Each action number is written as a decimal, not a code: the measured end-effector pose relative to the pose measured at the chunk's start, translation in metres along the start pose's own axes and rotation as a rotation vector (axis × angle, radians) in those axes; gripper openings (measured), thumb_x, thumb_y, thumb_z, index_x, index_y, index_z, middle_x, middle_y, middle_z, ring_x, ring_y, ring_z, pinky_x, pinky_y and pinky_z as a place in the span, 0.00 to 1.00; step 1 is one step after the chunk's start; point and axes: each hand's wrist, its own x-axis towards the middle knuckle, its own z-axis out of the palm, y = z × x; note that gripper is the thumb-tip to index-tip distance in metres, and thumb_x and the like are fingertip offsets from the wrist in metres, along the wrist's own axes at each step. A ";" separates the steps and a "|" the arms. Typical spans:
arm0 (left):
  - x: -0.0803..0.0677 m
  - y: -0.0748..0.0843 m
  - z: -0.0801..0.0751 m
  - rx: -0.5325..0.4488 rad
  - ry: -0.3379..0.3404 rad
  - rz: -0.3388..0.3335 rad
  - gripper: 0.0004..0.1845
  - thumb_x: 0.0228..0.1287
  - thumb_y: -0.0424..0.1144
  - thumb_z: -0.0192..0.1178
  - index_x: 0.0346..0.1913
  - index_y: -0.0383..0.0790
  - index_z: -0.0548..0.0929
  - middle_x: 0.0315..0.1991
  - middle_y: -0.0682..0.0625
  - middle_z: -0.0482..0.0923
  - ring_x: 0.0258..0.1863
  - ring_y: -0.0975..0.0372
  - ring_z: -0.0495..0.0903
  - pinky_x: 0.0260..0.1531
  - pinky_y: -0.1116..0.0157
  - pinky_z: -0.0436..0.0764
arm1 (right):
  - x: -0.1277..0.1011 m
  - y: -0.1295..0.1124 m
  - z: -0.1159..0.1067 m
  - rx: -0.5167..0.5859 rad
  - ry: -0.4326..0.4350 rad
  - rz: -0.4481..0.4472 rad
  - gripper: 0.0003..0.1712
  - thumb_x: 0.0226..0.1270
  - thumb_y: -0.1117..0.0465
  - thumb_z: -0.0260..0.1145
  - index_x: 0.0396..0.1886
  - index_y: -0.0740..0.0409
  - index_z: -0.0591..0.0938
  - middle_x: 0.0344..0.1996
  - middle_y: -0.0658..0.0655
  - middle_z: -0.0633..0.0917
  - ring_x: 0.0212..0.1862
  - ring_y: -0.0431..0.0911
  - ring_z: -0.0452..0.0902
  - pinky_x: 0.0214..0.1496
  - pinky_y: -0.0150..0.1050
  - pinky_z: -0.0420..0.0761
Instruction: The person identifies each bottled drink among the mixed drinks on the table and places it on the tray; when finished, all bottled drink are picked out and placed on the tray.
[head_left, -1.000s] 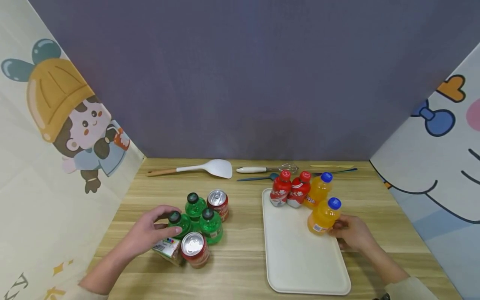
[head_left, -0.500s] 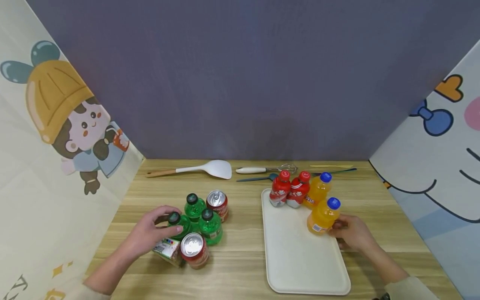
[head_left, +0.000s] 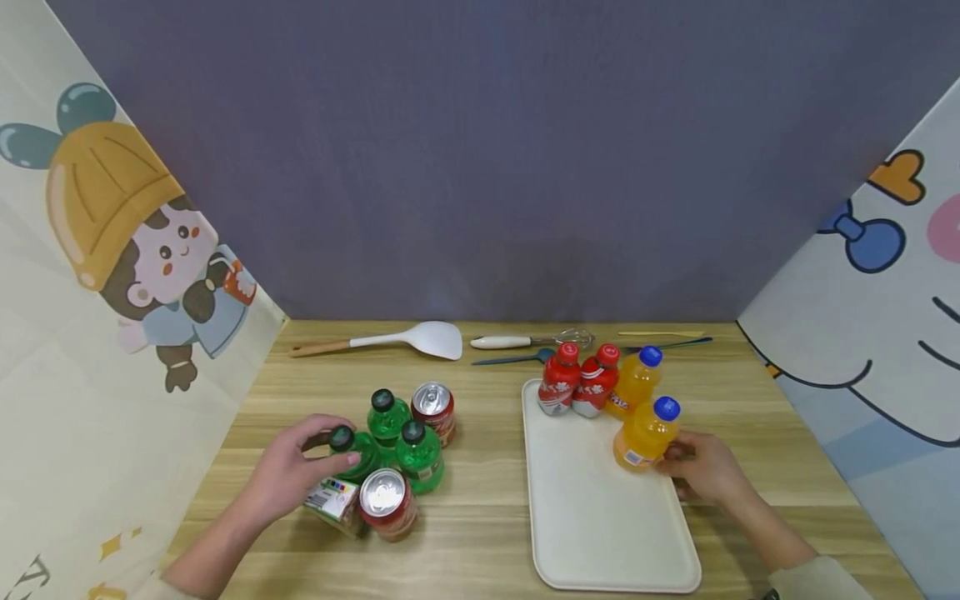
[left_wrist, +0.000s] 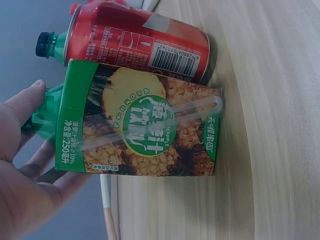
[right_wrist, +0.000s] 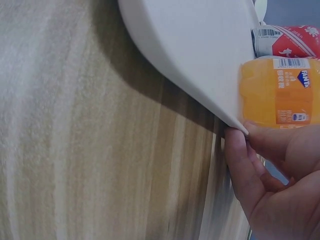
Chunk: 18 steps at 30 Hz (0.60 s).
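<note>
My left hand (head_left: 291, 467) grips a green bottle (head_left: 358, 457) with a black cap, fingers behind it and thumb in front; the bottle leans slightly left. Two more green bottles (head_left: 422, 460) stand against it. A pineapple juice carton (left_wrist: 145, 120) stands just in front of the held bottle, beside a red soda can (left_wrist: 135, 42). My right hand (head_left: 705, 468) pinches the right rim of the white tray (head_left: 592, 533), thumb above and fingers beneath, as the right wrist view shows. Next to that thumb an orange soda bottle (right_wrist: 280, 92) stands on the tray.
On the tray's far end are two red bottles (head_left: 559, 382) and another orange bottle (head_left: 636, 379). A second red can (head_left: 433, 408) stands behind the green bottles. Along the back lie a white spatula (head_left: 435, 340), a whisk (head_left: 525, 341) and a dark spoon (head_left: 517, 358).
The green bottle in my left hand has tipped slightly to the left, its cap now farther from the other caps. My right hand stays at the tray rim.
</note>
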 end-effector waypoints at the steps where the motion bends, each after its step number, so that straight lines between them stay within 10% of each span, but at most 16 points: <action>1: 0.000 0.000 0.000 -0.004 0.001 -0.002 0.20 0.59 0.45 0.76 0.53 0.44 0.85 0.47 0.54 0.86 0.49 0.64 0.83 0.57 0.46 0.81 | 0.000 0.000 0.000 0.001 -0.001 0.001 0.28 0.62 0.64 0.76 0.60 0.70 0.80 0.43 0.64 0.86 0.29 0.47 0.83 0.28 0.41 0.87; 9: -0.001 0.003 -0.005 0.028 0.052 0.001 0.20 0.59 0.43 0.76 0.53 0.45 0.85 0.49 0.51 0.86 0.53 0.54 0.82 0.55 0.49 0.82 | 0.001 -0.002 -0.001 -0.002 -0.007 0.018 0.28 0.63 0.64 0.76 0.60 0.70 0.80 0.43 0.63 0.86 0.29 0.47 0.82 0.28 0.41 0.87; 18: 0.003 0.020 -0.024 0.084 0.136 0.077 0.17 0.60 0.40 0.76 0.51 0.43 0.86 0.47 0.51 0.86 0.46 0.74 0.80 0.48 0.68 0.83 | 0.000 0.000 0.000 0.030 -0.009 0.015 0.28 0.63 0.65 0.75 0.61 0.70 0.79 0.44 0.64 0.85 0.30 0.47 0.83 0.29 0.41 0.88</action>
